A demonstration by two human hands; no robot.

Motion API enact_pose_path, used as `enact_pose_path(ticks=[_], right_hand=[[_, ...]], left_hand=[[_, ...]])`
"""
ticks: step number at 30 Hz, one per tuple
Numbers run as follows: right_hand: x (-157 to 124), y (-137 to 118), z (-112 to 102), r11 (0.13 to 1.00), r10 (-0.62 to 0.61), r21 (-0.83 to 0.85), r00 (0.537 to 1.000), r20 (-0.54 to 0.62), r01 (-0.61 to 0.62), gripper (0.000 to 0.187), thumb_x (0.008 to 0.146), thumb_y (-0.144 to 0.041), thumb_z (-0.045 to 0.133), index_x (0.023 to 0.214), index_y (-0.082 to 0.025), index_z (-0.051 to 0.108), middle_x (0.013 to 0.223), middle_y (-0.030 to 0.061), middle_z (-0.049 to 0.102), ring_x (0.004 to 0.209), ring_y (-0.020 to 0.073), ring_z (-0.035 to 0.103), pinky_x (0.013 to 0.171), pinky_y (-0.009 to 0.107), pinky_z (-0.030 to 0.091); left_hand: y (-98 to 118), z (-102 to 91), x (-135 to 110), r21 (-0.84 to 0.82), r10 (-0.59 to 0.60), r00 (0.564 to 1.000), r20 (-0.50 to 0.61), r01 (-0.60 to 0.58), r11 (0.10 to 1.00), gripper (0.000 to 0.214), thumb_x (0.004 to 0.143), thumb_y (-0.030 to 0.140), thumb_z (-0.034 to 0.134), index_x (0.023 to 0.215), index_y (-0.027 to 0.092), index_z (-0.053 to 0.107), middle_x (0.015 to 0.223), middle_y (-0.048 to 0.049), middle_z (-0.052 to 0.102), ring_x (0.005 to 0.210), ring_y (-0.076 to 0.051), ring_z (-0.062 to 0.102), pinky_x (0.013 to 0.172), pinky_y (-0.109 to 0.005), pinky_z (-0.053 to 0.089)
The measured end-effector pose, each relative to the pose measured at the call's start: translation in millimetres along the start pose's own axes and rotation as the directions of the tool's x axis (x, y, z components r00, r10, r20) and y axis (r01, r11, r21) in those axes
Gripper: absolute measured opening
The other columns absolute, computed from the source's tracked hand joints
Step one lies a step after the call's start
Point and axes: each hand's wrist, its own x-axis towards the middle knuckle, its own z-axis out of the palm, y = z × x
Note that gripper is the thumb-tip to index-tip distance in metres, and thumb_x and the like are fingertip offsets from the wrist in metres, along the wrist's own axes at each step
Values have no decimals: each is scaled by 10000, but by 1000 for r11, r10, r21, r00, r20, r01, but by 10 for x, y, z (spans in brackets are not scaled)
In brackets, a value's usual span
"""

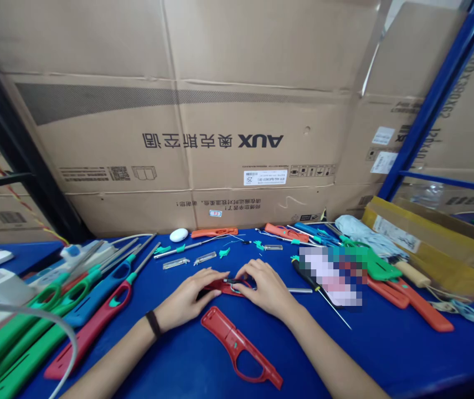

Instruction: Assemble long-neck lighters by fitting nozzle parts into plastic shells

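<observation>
My left hand, with a dark band at the wrist, grips the left end of a red lighter casing half on the blue table. My right hand is closed at the casing's other end, its fingertips pinching a small dark part with a thin pale wire over the shell. A metal lighter tube sticks out to the right from under that hand. The fingers hide much of the casing's inside. Nearer me lies the other red casing half, with its oval trigger opening, touched by neither hand.
Finished-looking long lighters lie at left beside a pale cable. Clear fuel tanks, green triggers and an orange casing lie behind my hands. At right are a screwdriver, orange casings and a yellow-taped carton.
</observation>
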Motion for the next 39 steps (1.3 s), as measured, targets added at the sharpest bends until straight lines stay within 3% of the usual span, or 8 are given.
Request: enact_pose_path(ticks=[10,20,32,39], right_hand=[[2,35,11,1000,-24,14,999,28,24,91,835,-300,622,850,-211,623,879,18,622,867,173,559,821,306,437],[-2,10,-5,999,-12,-35,999,48,14,60,853,-262,593,861,-209,619,849,21,633,833,179,557,741,298,419],[5,-43,4,999,43,-2,997,67,-43,29,835,-217,595,840,-209,623,790,0,668,754,158,588,762,304,384],[-10,-19,-21,985,55,158,997,57,-64,235,801,-191,612,1026,-247,573,751,-41,667,764,147,604,817,321,387]], left_hand=[[56,55,6,2,-52,999,3,52,999,361,900,305,503,1260,281,509,1242,-46,603,1175,-231,523,1019,-454,396],[25,71,5,-46,-65,998,0,65,997,397,885,292,529,1280,280,492,1274,-46,584,1191,-232,516,1031,-450,387],[77,44,27,-38,-32,999,-5,31,999,319,885,301,532,1199,257,569,1184,-48,640,1128,-220,559,1028,-445,387],[60,43,26,-30,-19,1000,13,19,999,318,896,298,517,1209,264,564,1196,-45,629,1141,-218,544,1008,-433,411]])
